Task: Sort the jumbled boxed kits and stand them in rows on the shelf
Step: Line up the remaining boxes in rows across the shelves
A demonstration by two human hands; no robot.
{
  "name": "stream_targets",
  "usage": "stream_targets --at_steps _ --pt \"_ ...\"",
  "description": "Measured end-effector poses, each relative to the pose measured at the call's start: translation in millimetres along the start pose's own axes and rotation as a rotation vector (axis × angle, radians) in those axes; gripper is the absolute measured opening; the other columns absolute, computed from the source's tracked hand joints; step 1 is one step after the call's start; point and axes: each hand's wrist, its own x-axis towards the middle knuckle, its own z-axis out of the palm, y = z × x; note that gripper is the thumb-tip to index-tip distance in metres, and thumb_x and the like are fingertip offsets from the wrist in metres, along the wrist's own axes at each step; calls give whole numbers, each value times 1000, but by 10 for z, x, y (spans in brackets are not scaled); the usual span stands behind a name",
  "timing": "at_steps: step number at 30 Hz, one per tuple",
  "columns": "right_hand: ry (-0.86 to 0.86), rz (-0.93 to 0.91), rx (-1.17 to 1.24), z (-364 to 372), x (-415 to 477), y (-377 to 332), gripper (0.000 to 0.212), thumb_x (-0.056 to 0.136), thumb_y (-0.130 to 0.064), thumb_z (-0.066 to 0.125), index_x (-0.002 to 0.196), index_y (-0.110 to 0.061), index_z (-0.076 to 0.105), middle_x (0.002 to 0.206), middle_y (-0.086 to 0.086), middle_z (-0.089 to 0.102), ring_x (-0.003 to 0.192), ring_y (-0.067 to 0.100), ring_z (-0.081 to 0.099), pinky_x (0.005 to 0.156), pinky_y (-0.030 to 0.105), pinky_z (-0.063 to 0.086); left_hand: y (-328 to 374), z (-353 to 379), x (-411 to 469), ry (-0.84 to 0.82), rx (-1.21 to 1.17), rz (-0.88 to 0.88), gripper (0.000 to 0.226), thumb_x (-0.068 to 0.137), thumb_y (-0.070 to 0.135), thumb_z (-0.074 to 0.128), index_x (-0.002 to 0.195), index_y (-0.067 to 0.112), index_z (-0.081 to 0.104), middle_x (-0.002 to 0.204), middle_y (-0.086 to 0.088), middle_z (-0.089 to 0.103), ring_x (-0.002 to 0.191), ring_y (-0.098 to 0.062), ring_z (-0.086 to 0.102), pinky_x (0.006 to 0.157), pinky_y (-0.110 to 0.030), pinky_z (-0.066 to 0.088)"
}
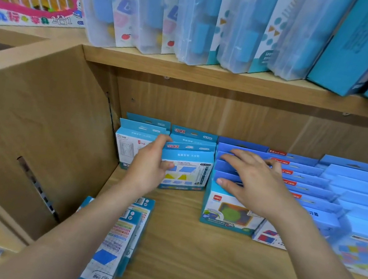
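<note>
Fingers of my left hand curl round the front geometry kit; my right hand lies flat, spread, on the blue rows. Across the shelf most kits stand in rows; I judge only the loose kits at its front edge are left to sort.

Boxed kits stand in rows along the back of the shelf board, loose kits sit at its front left edge, and a cardboard panel flanks its left side.

The left hand grips a blue boxed kit; the right hand rests on the neighbouring row.
</note>
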Motion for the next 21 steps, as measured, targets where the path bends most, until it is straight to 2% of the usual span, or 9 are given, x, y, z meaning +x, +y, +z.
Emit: stream_targets --at_steps 3,5,7,10,12,15,18,21 --pt "-16 -7 9 -4 6 8 56 90 -60 41 141 -38 32 153 -13 25 139 9 23 105 44 18 -1 -15 33 60 202 73 49 86 20 67 130 18 45 128 -2 55 117 -19 51 94 -35 46" --pt "-23 -20 22 -12 10 6 56 89 -60 43 140 -39 32 153 -13 25 140 9 22 104 43 19 0 -74 72 101 396 147 52 85 31 68 132 20 47 128 2 51 120 -19 43 93 -38 44" --pt "18 -50 85 -48 46 -53 57 88 -58 49 139 -39 34 151 -13 27 139 9 23 102 42 20 -4 -128 130 80 485 183 56 84 38 67 133 24 46 129 6 51 119 -17 39 90 -38 44" --pt "111 -119 127 -85 252 -268 55 88 -53 53 138 -36 37 146 -15 36 134 8 30 98 40 22 -31 -156 202 4 447 174 56 83 38 68 133 26 44 127 5 56 116 -17 41 89 -39 45" --pt "91 -155 56 -42 451 -434 56 88 -49 56 138 -34 35 141 -12 42 130 12 35 95 42 25 -47 -157 203 -19 381 207 58 82 31 71 133 25 44 128 3 56 116 -17 41 93 -38 43" --pt "26 -144 -71 73 685 -580 57 85 -44 62 135 -30 38 122 -2 54 116 21 45 84 42 27 -107 -229 137 108 313 274 63 77 16 76 133 23 47 130 0 52 119 -19 41 99 -36 41" --pt "45 -95 -143 95 807 -607 48 83 -40 65 124 -24 47 108 0 56 105 23 53 78 40 26 -220 -368 96 277 462 201 73 74 18 77 137 25 41 135 -4 44 122 -25 35 99 -45 41" --pt "48 -46 -170 72 867 -655 38 82 -34 66 114 -22 51 102 -1 58 100 23 56 76 39 25 -324 -419 100 154 570 46 86 78 25 73 146 32 21 152 -5 21 137 -28 16 110 -48 31"
